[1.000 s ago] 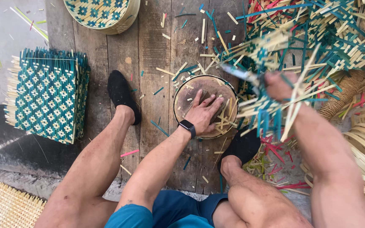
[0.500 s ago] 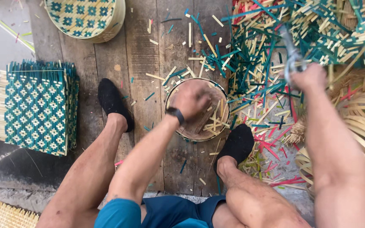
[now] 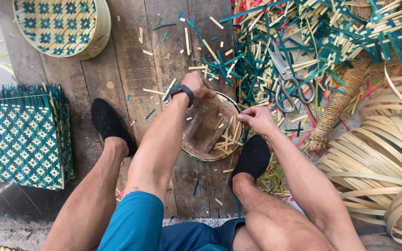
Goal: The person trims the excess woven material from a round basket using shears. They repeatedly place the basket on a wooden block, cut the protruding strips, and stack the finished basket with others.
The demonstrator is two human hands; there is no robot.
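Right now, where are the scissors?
In the head view, the scissors lie on the pile of cut strips, up and right of the right hand and the round tray.

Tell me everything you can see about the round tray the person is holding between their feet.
The round tray is a shallow wooden-looking disc with a thin dark rim, lying flat on the plank floor between two black shoes. Inside lie pale loose bamboo offcuts and what looks like a flat wooden slat. The left hand grips its far rim; the right hand pinches its right edge. The left forearm hides part of its left side. The right shoe touches its lower right rim.
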